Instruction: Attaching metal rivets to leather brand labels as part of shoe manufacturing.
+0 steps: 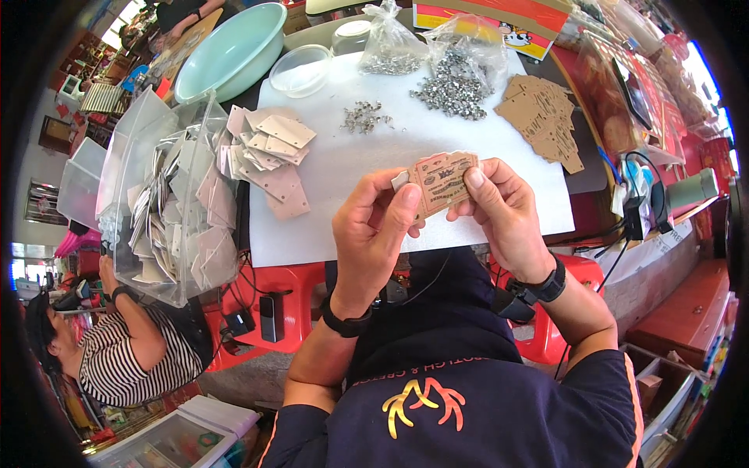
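- Printed tan cards (442,183), count unclear: centre of the frame, between both hands, near the front edge of the surface (328,183).
- Left hand (367,222): closed on the cards' left end, thumb on the printed face.
- Right hand (509,214): pinching the cards' right end, thumb in front.
- Plain pale cards (277,140): loose overlapping pile, left of centre.
- Clear plastic bin (125,257): left of the frame, tilted, filled with more pale cards.
- Brown printed cards (538,117): fanned heap, upper right.
- Small metal pieces (364,117): little scatter, upper centre.
- Larger metal heap (452,90): to its right, partly in a clear bag (476,47).
- Pale green basin (230,54): upper left, tipped.
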Tool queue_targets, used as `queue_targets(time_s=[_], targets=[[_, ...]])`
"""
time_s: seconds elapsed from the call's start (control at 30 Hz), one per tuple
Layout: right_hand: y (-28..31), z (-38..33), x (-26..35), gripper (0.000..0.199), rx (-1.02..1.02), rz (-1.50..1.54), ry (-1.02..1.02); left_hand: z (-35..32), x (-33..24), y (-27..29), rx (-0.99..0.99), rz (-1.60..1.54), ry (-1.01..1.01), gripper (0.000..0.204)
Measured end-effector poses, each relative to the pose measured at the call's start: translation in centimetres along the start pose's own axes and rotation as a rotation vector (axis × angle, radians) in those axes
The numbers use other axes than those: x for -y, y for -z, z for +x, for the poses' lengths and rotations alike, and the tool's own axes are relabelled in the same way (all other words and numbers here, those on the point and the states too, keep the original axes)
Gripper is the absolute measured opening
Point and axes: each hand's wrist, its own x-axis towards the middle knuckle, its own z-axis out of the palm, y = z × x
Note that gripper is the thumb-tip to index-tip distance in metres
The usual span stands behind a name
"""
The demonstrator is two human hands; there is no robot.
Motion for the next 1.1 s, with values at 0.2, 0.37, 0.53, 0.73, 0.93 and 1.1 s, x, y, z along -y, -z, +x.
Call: queue_targets(time_s=[0.2,0.37,0.53,0.73,0.93,1.1], targets=[[-0.1,-0.1,0.1,0.021,0.015,-0.022,-0.003,0.4,0.2,0.4,-0.002,-0.086,0.010,0.019],[-0.6,-0.1,0.5,0.022,0.012,0.002,0.019,0.8,-0.2,0.6,0.011,-0.141,0.028,0.020],[-0.5,0.0,1.4,0.022,0.031,-0.105,-0.010,1.2,-0.9,0.7,-0.003,-0.139,0.027,0.016],[-0.7,0.6,2.2,0.024,-0.004,-0.257,0.024,1.7,-1.2,1.5,0.016,-0.106,0.021,0.016],[-0.5,0.6,2.7,0.025,0.044,-0.339,0.049,1.9,-1.6,1.5,0.004,-0.091,0.064,0.016],[-0.7,0.5,2.7,0.024,0.005,-0.320,0.097,2.1,-1.7,1.1,-0.013,-0.117,0.065,0.016]])
